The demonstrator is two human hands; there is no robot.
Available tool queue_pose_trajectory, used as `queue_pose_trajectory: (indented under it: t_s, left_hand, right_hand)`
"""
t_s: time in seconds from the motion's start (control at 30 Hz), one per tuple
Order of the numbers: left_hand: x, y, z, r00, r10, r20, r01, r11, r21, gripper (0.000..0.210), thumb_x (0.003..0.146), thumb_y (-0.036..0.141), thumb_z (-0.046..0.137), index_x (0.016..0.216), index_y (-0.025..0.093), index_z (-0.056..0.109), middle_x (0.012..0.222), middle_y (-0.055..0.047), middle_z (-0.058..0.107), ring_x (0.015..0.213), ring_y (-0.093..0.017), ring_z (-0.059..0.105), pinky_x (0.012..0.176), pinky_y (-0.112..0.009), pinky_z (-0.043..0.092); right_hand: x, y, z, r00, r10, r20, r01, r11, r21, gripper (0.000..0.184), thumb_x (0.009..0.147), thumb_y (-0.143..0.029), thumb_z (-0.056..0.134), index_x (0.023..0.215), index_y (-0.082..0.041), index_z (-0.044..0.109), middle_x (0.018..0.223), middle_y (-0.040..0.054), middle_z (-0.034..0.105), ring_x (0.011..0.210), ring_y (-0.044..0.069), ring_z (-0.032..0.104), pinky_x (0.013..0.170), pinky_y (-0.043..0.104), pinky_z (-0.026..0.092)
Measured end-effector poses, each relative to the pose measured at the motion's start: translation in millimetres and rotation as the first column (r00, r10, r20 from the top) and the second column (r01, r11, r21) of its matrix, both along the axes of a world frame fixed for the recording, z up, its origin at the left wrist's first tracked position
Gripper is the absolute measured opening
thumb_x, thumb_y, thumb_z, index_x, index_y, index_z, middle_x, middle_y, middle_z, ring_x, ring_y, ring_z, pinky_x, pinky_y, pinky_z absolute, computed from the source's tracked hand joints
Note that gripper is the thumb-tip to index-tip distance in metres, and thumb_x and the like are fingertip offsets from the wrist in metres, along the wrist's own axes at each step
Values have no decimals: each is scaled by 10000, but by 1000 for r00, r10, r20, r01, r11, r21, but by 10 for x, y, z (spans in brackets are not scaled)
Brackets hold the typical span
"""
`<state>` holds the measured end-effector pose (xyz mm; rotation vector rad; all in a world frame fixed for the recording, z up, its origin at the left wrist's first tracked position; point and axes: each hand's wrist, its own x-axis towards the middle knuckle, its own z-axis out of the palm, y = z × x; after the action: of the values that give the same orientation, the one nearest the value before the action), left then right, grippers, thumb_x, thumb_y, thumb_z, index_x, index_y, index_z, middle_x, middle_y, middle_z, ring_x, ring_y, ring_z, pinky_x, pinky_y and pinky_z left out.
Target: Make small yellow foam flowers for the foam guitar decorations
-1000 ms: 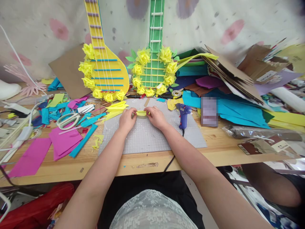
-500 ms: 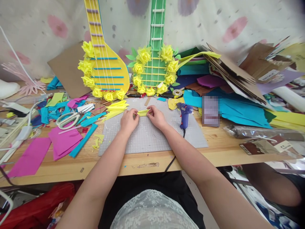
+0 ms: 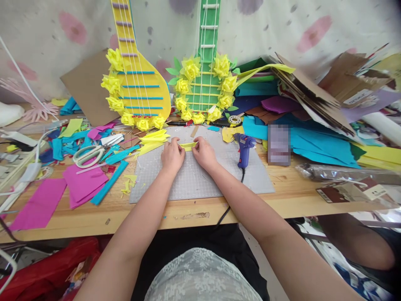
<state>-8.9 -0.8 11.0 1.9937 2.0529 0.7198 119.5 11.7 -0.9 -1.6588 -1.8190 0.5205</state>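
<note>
1. Head view: I'm pinching a short yellow paper strip (image 3: 188, 146), left hand (image 3: 173, 157) closing thumb and fingers on its left end, right hand (image 3: 204, 154) doing the same on its right end. My fingers are partly hiding both tips.
2. Everything is hinging on this line-up: the strip's long axis is running left to right, straight between my hands. Neither hand is sitting clearly nearer; each is touching its own end. The strip is showing over the far half of the grey cutting mat (image 3: 194, 179); whether it's touching the mat, I can't tell.
3. Just beyond my left hand, pointed yellow paper pieces (image 3: 153, 141) are lying bunched at the mat's far left corner. They're crowding that side.
4. Over on the right, near my right hand but apart from it, the blue glue gun (image 3: 244, 148) is resting on the mat, and its black cord (image 3: 223, 214) is passing beneath my right forearm to the front edge of the desk (image 3: 188, 220).
5. Straight ahead, a small brown strip (image 3: 194, 131) is lying past my fingers, while the flower-trimmed yellow instrument (image 3: 147, 90) and green instrument (image 3: 205, 90) are standing behind, walling off the far side.
6. Farther left, scissors (image 3: 89, 156) are lying among scraps, well apart from both hands.
</note>
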Motion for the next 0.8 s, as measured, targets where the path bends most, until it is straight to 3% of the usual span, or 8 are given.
queue_pose_trajectory:
  t_s: [0.47,0.67,0.8]
  left_hand:
    - [-5,6,-20,1000,-8,14,7,1000,30,257,774,197,499,1024,191,441,817,-52,616,968,-227,489,735,-321,398]
    - [10,-13,-29,995,-54,-83,59,997,48,127,805,202,450,897,215,536,855,-66,580,940,-235,462,734,-325,394]
    - [19,2,-64,986,-85,-147,101,989,105,187,813,202,428,841,221,611,892,-89,522,957,-245,422,808,-345,376]
  right_hand:
    - [-40,-21,7,988,-16,154,12,1000,28,146,792,-170,386,900,-184,482,873,53,592,789,162,530,659,265,370]
    - [-66,-44,36,969,-30,247,28,1000,13,174,832,-196,366,923,-175,513,913,72,590,828,174,537,666,267,373]
    - [-89,-60,24,935,-35,354,22,999,40,214,853,-224,348,936,-164,536,949,92,579,851,193,534,678,282,383]
